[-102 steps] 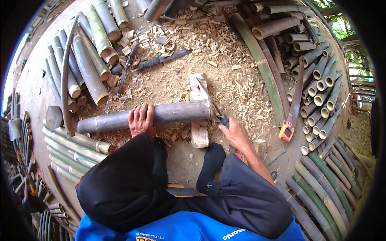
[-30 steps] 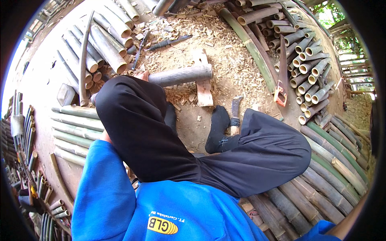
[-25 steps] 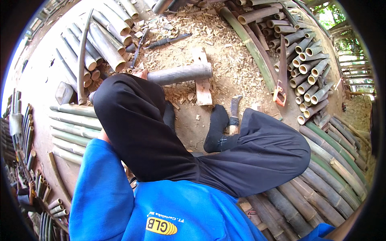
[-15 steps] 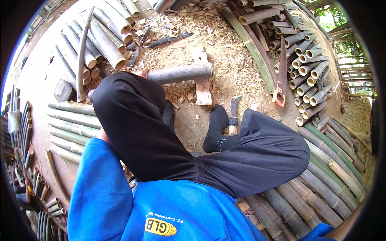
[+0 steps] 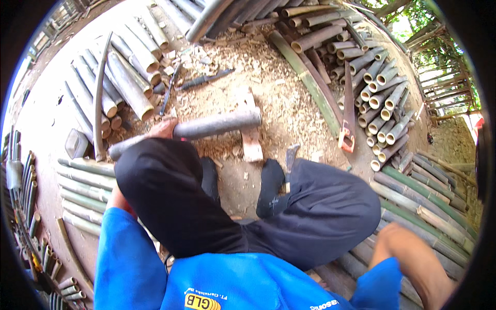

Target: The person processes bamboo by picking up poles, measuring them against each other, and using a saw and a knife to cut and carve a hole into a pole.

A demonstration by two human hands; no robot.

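My left hand (image 5: 162, 127) grips a grey bamboo pole (image 5: 219, 123) just beyond my left knee, which hides part of the hand. The pole lies across a small wooden block (image 5: 251, 140) on ground strewn with wood chips. A chopping knife (image 5: 291, 155) lies on the ground beside my right foot in a black sock (image 5: 269, 182). My right forearm (image 5: 413, 258) reaches back at the lower right, and its hand is outside the picture. I sit with both knees raised, in dark trousers and a blue shirt.
A hand saw with an orange handle (image 5: 347, 120) leans on stacked cut bamboo (image 5: 382, 88) at the right. More bamboo poles (image 5: 124, 82) lie at the upper left, and long green ones (image 5: 82, 191) along the left. A dark tool (image 5: 204, 79) rests among the chips.
Earlier my right hand held the knife at the pole's end; now the knife lies by my foot and the right arm is drawn back. Over the last second almost nothing has moved.
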